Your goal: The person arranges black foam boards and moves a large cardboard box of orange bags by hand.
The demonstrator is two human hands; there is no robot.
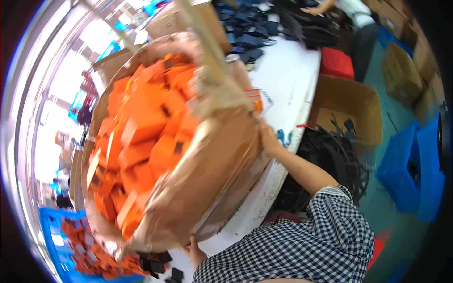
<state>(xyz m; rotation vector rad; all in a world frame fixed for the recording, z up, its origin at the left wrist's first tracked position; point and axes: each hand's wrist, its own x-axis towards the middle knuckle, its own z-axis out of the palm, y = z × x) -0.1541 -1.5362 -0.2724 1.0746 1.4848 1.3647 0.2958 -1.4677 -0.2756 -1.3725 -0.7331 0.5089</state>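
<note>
A big, worn cardboard box full of orange block-like pieces fills the middle of the view, tilted with its open top toward the left. My right hand grips the box's side near its right corner. At the near lower edge, my left hand holds the box with the thumb against its wall; its other fingers are mostly hidden. The box is over the white table. Several small black pieces lie close to my left hand.
A blue crate with smaller orange pieces stands at lower left. Dark blue pieces cover the table's far end, near another person's hand. Teal-handled scissors lie near my right hand. An open carton, black straps and blue bins are at right.
</note>
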